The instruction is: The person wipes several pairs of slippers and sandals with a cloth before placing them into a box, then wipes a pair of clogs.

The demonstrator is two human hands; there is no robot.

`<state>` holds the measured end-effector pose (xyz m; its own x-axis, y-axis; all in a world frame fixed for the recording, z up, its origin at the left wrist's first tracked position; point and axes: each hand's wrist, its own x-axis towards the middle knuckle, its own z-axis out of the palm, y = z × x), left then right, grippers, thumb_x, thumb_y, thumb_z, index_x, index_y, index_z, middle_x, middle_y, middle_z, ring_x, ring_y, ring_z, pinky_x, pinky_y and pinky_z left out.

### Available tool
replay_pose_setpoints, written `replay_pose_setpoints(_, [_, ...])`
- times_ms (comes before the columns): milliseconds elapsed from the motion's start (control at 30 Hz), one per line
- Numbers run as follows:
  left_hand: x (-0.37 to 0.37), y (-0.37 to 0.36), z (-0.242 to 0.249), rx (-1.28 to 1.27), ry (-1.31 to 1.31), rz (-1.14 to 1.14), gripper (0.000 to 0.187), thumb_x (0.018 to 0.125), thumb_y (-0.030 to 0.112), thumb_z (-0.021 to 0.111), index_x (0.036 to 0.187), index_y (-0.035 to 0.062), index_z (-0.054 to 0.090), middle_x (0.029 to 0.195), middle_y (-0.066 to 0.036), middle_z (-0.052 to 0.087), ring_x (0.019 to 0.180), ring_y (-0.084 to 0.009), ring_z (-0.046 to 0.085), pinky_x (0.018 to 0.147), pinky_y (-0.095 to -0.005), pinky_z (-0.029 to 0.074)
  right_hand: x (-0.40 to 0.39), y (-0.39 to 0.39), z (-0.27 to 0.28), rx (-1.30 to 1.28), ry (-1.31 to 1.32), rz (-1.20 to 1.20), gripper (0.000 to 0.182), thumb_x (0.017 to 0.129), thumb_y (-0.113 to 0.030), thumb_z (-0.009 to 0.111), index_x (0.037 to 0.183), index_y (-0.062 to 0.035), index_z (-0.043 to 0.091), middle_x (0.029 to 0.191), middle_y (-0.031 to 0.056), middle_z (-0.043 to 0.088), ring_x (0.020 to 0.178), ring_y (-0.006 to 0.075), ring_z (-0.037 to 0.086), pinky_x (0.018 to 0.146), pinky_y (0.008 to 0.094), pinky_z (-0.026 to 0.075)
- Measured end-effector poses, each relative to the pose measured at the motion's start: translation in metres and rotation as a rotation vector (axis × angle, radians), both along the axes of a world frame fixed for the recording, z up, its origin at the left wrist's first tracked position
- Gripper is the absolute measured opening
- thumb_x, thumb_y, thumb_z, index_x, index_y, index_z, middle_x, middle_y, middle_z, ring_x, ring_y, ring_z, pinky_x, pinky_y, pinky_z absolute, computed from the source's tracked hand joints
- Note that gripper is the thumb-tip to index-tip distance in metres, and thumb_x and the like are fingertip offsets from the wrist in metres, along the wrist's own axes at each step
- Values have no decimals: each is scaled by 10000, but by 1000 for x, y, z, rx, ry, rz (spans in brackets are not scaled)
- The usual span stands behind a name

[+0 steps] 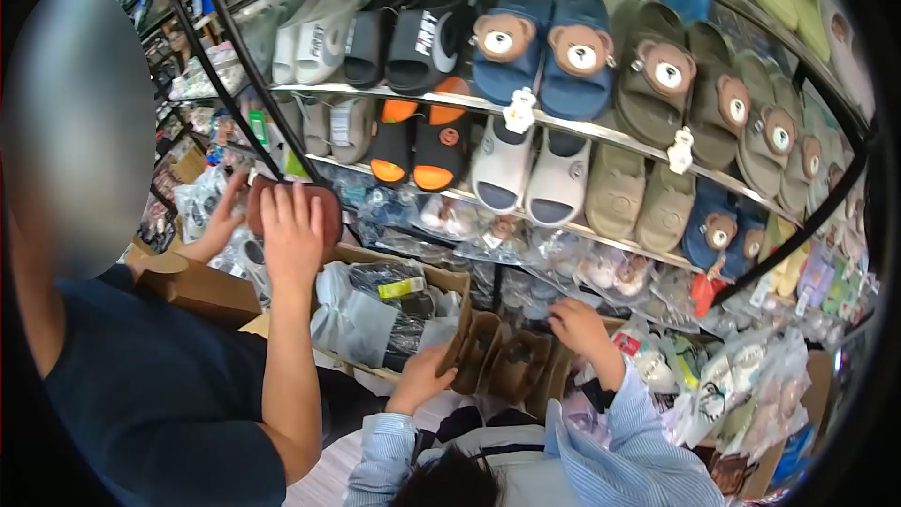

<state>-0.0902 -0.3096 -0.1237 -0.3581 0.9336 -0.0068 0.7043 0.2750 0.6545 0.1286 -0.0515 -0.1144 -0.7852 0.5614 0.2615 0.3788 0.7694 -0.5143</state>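
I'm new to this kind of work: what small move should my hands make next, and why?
Probably bring the right hand towards the carton of plastic-wrapped goods: the left hand is at its edge, while the right appears empty.

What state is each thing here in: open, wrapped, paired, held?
Cardboard box: open, packed with plastic-wrapped goods.
Left hand: at the box's edge.
Right hand: fingers partly curled.
Orange-and-black slippers: paired, unwrapped.
Upper blue slippers: paired, unwrapped.
Clear plastic bags: filled, heaped together.
Other person's hand: flat on a reddish-brown thing.
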Motion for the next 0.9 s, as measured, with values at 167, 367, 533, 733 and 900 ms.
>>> replay_pose_setpoints(167, [-5, 18, 0, -59, 131, -80, 570, 821, 362, 623, 1256, 8, 523, 1271, -190, 542, 1195, -368, 486, 1015, -423, 367, -7, -4, -4, 94, -129, 145, 174, 773, -174, 639, 903, -58, 631, 837, 113, 604, 830, 313, 598, 708, 416, 480])
replay_pose_setpoints(367, [-1, 37, 5, 15, 50, -99, 511, 828, 323, 625, 1244, 39, 537, 1280, -189, 537, 1194, -376, 486, 1008, -422, 376, -4, -7, -5, 65, -177, 103, 179, 804, -202, 616, 913, -61, 631, 854, 109, 607, 853, 307, 599, 738, 420, 470])
replay_pose_setpoints(533, [-3, 42, 10, 110, -48, -50, 389, 847, 209, 623, 1179, 17, 565, 1148, -190, 602, 1070, -334, 576, 918, -376, 449, 12, -4, -6, -14, -111, 54, 200, 821, -203, 601, 957, -61, 639, 869, 128, 626, 839, 325, 606, 739, 419, 483])
replay_pose_setpoints(733, [-20, 38, -21, 171, -366, 79, 336, 873, 148, 602, 1181, 21, 565, 1105, -156, 636, 1031, -255, 606, 890, -344, 455, 40, 5, -3, -138, -68, -81, 226, 829, -193, 598, 984, -33, 636, 902, 138, 651, 859, 330, 617, 769, 413, 489])
replay_pose_setpoints(900, [-14, 46, -21, 100, -361, 38, 303, 893, 95, 584, 1184, 20, 554, 1104, -132, 639, 1028, -198, 612, 863, -293, 464, 64, 10, 0, -251, -8, -167, 239, 832, -181, 601, 1013, -29, 639, 911, 150, 658, 854, 324, 624, 756, 403, 492])
